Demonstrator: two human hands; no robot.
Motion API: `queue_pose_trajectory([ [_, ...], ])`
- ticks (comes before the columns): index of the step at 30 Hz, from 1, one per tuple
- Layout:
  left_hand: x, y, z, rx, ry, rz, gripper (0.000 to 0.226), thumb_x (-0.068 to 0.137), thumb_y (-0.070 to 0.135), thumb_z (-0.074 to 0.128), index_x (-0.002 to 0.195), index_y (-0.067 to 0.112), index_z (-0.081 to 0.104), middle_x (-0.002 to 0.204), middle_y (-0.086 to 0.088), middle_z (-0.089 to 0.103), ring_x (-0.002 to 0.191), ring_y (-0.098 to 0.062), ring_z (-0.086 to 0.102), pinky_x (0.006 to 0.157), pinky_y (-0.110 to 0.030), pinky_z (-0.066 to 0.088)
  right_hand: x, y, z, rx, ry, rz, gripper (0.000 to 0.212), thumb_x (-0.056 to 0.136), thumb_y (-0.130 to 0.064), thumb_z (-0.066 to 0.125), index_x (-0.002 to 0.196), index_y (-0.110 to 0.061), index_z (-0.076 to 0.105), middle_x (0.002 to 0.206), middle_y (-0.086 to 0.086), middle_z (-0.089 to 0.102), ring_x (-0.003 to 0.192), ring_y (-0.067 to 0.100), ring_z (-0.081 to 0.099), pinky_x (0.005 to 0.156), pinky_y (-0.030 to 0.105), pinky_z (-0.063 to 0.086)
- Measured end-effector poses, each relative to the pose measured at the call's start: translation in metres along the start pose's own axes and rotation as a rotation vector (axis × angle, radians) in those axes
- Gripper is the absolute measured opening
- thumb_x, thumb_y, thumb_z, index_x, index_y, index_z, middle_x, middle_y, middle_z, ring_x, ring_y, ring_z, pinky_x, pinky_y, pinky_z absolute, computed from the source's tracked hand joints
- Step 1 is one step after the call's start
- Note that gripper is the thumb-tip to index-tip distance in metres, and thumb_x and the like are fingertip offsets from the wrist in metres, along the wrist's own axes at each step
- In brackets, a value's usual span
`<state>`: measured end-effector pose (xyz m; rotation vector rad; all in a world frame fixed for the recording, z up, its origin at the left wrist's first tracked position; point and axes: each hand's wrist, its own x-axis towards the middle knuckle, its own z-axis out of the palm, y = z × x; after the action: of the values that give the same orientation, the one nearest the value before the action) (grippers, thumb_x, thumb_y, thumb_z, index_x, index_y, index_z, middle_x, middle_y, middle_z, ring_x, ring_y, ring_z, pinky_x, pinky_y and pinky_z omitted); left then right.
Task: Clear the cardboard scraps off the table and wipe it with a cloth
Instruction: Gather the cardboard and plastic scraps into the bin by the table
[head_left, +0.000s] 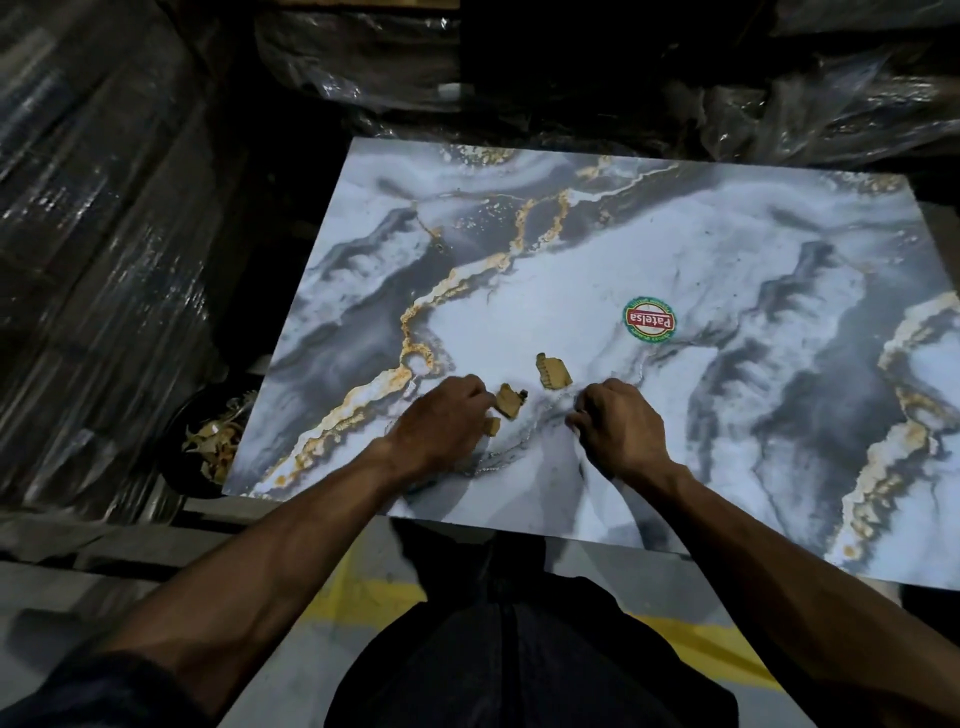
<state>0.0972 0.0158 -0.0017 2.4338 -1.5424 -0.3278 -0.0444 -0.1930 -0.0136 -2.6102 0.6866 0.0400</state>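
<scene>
My left grip (441, 415) rests on the marble-patterned worktop (675, 249) at lower centre of the frame, fingers curled; whether it grasps anything I cannot tell. A small cardboard scrap (492, 426) lies at its fingertips, a middle scrap (509, 401) just beside. The largest scrap (554, 371) lies above, between both hands. My right grip (621, 426) is clenched on the surface, contents hidden. A round sticker (650, 320) sits upper right of the scraps.
</scene>
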Motion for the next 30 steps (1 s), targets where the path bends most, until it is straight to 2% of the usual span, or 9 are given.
queue_pose_trajectory([
  [5,-0.003,0.019,0.003,0.001,-0.004,-0.089,0.04,0.084,0.031,0.064,0.118,0.009,0.059,0.115,-0.012,0.056,0.109,-0.031,0.052,0.076,-0.038,0.046,0.026,-0.016,-0.011,0.189,0.02,0.085,0.023,0.084,-0.031,0.064,0.067,-0.017,0.058,0.069,0.0,0.065,0.073,0.021,0.064,0.064,0.037,0.054],
  [7,-0.001,0.022,0.003,0.022,0.007,-0.078,0.043,0.081,0.024,0.067,0.12,0.009,0.058,0.113,-0.013,0.058,0.103,-0.033,0.055,0.069,-0.038,0.046,0.039,-0.027,-0.015,0.261,0.014,0.069,0.012,0.083,-0.031,0.068,0.081,-0.019,0.065,0.081,0.002,0.07,0.08,0.021,0.065,0.069,0.038,0.054],
  [10,0.0,0.021,0.003,0.034,0.042,-0.073,0.037,0.082,0.017,0.063,0.119,0.013,0.057,0.108,-0.011,0.057,0.096,-0.031,0.056,0.06,-0.034,0.039,0.055,-0.039,-0.015,0.18,-0.076,0.008,0.035,0.083,-0.029,0.07,0.114,-0.015,0.066,0.101,0.011,0.07,0.096,0.029,0.065,0.079,0.038,0.053],
  [13,0.003,0.02,0.003,0.053,0.069,-0.056,0.029,0.087,0.015,0.056,0.115,0.011,0.058,0.11,-0.011,0.059,0.096,-0.032,0.057,0.061,-0.037,0.041,0.065,-0.041,-0.011,0.023,-0.152,-0.039,0.014,0.074,-0.027,0.07,0.08,-0.019,0.059,0.077,0.009,0.06,0.084,0.036,0.063,0.064,0.039,0.05],
  [15,0.004,0.016,0.006,0.055,0.044,-0.029,0.028,0.087,0.012,0.056,0.114,0.011,0.058,0.109,-0.01,0.061,0.098,-0.032,0.056,0.064,-0.04,0.046,0.068,-0.036,-0.008,-0.015,-0.195,-0.07,0.02,0.072,-0.028,0.067,0.068,-0.021,0.049,0.07,0.004,0.051,0.077,0.035,0.061,0.059,0.039,0.05],
  [17,0.003,0.011,0.009,0.058,0.026,-0.013,0.026,0.082,0.006,0.06,0.107,0.011,0.059,0.103,-0.008,0.062,0.096,-0.031,0.056,0.058,-0.038,0.045,0.067,-0.032,-0.007,-0.075,-0.167,-0.117,0.015,0.076,-0.03,0.067,0.078,-0.018,0.059,0.082,0.007,0.054,0.087,0.034,0.058,0.066,0.041,0.051],
  [20,0.002,0.008,0.01,0.114,-0.001,0.024,0.028,0.074,0.0,0.067,0.1,0.009,0.062,0.097,-0.009,0.064,0.089,-0.031,0.06,0.05,-0.035,0.047,0.066,-0.028,-0.007,-0.144,-0.105,-0.147,0.031,0.078,-0.029,0.073,0.099,-0.009,0.064,0.105,0.014,0.056,0.097,0.036,0.051,0.076,0.044,0.049],
  [26,0.003,0.005,0.006,0.293,0.007,0.139,0.029,0.057,-0.003,0.074,0.079,0.01,0.06,0.072,-0.008,0.06,0.062,-0.026,0.058,0.038,-0.03,0.045,0.056,-0.034,-0.011,-0.051,-0.155,-0.21,0.023,0.083,-0.026,0.062,0.088,-0.018,0.041,0.081,0.002,0.052,0.08,0.032,0.051,0.06,0.037,0.037],
  [30,0.0,-0.001,0.004,0.409,0.036,0.179,0.028,0.057,-0.004,0.07,0.077,0.012,0.059,0.07,-0.007,0.058,0.06,-0.025,0.057,0.038,-0.028,0.039,0.047,-0.041,-0.013,0.014,-0.105,-0.364,0.021,0.088,-0.024,0.064,0.106,-0.015,0.058,0.094,0.008,0.066,0.087,0.032,0.059,0.069,0.037,0.044],
])
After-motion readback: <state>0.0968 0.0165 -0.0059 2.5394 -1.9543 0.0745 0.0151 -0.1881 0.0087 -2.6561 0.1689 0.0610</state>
